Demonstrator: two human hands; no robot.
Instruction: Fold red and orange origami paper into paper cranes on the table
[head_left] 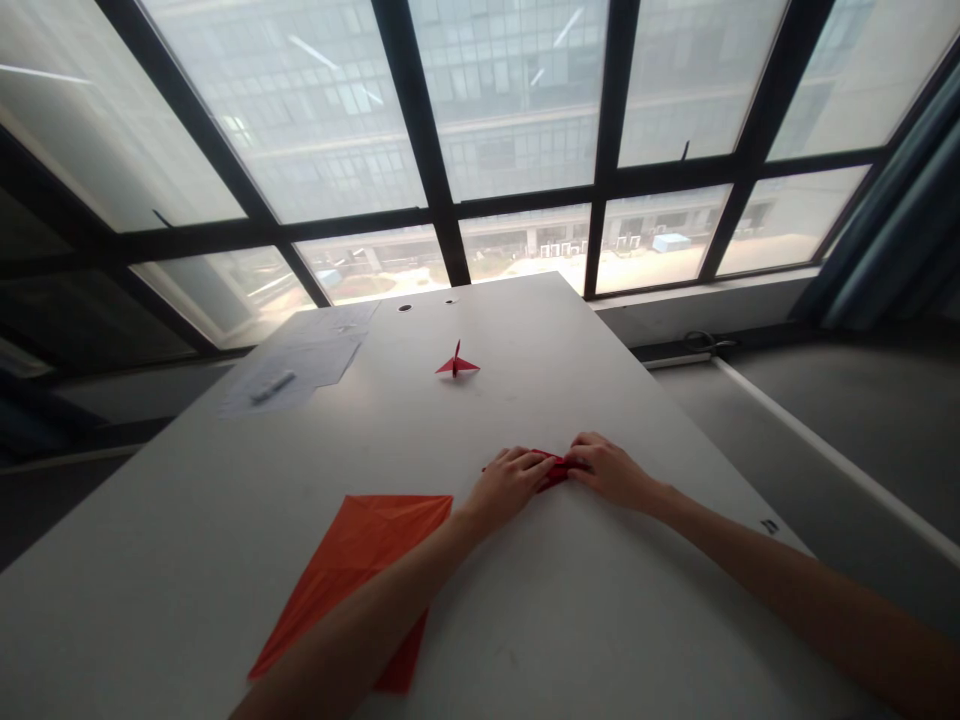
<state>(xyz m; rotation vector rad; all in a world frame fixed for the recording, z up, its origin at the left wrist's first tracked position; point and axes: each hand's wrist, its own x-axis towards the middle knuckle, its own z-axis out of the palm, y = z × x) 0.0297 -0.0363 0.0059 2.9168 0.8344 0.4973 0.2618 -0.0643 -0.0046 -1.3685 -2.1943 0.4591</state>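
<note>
The left hand and right hand are pressing a folded red paper against the white table, each grip narrow and pinching one end of it. A red origami crane is standing at eleven o'clock from the hands. An orange paper sheet is lying at eight o'clock beneath the left forearm, while a pale pen is resting on printed papers at ten o'clock.

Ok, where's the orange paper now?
Head view: the orange paper lies on the white table, left of the left hand, partly hidden by the forearm.
</note>
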